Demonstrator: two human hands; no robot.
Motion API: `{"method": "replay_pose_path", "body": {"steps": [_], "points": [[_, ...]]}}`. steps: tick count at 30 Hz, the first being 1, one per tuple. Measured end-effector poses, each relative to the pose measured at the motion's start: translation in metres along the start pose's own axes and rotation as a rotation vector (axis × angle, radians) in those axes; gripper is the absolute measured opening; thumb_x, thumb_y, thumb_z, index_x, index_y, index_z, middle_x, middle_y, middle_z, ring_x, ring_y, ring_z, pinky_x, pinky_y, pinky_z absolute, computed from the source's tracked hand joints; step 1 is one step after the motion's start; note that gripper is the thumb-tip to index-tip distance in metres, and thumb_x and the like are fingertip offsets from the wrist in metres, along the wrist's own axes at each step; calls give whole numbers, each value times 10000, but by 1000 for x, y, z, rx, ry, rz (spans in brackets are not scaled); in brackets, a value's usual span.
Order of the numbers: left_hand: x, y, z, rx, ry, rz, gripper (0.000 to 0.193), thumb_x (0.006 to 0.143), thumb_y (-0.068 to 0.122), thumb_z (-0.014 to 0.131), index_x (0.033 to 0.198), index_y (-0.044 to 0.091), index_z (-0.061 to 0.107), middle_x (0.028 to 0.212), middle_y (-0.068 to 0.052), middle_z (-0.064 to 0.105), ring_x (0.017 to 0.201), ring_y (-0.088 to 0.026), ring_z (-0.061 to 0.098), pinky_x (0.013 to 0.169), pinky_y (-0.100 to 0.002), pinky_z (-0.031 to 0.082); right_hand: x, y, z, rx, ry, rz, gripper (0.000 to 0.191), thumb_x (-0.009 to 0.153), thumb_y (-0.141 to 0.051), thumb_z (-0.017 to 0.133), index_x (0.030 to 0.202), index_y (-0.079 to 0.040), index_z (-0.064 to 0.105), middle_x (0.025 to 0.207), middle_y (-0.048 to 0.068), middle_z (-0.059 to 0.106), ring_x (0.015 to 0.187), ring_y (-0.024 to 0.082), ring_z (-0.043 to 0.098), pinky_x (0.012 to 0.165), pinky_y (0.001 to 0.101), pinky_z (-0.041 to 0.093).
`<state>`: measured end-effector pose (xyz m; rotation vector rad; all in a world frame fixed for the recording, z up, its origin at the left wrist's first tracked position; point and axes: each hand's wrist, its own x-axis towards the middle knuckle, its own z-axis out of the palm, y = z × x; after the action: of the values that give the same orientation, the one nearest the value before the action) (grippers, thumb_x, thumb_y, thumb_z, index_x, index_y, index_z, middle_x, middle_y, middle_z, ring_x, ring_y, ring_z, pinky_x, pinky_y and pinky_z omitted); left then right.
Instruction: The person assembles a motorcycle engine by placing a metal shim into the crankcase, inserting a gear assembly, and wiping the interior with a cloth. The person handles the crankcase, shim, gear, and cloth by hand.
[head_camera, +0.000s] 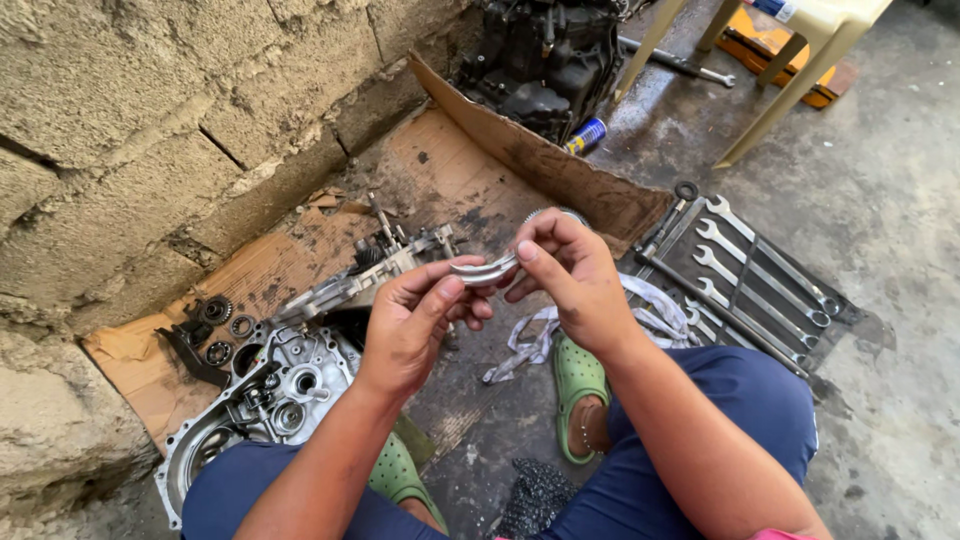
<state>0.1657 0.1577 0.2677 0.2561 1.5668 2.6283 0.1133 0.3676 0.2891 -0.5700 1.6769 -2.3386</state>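
Note:
Both my hands hold a thin curved silver metal part (482, 270), a ring-like piece, up in front of me. My left hand (415, 320) pinches its left end between thumb and fingers. My right hand (565, 275) grips its right end, and a round metal edge shows just above those fingers. Below lies an open aluminium engine case (265, 395) with gears and shafts, resting on stained cardboard (440, 170).
A row of silver wrenches (760, 275) lies on a dark mat at right. A white rag (650, 315) lies by my green sandal (578, 375). Bearings and small gears (215, 325) sit on the cardboard at left. A black engine block (545, 55), a spray can and plastic chair legs stand beyond.

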Motion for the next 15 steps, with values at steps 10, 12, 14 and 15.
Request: {"method": "replay_pose_path", "body": {"steps": [10, 12, 14, 15], "points": [[-8, 11, -6, 1, -46, 61, 416, 1024, 179, 642, 1360, -67, 637, 1124, -131, 753, 920, -170, 718, 793, -315, 582, -6, -2, 9, -30, -32, -34, 204, 994, -109, 708, 1140, 28, 670, 1013, 95, 726, 895, 153, 712, 787, 309, 609], [-9, 11, -6, 40, -36, 64, 413, 989, 127, 674, 1356, -58, 627, 1133, -129, 751, 911, -169, 719, 776, -315, 581, -6, -1, 7, -33, -29, -31, 201, 994, -108, 705, 1138, 28, 671, 1006, 95, 728, 887, 157, 715, 791, 311, 610], [-9, 10, -6, 60, -15, 61, 409, 968, 88, 696, 1346, -55, 630, 1132, -127, 753, 904, -170, 722, 763, -315, 581, -6, -1, 4, -54, -35, -39, 200, 995, -106, 701, 1141, 28, 674, 1003, 97, 731, 880, 159, 718, 797, 310, 607], [-9, 10, -5, 59, 2, 56, 401, 964, 74, 701, 1338, -57, 637, 1126, -127, 755, 900, -171, 724, 758, -314, 581, -4, 0, 3, -62, -46, -23, 201, 996, -116, 694, 1139, 23, 674, 1003, 97, 733, 879, 161, 721, 794, 310, 609]]}}
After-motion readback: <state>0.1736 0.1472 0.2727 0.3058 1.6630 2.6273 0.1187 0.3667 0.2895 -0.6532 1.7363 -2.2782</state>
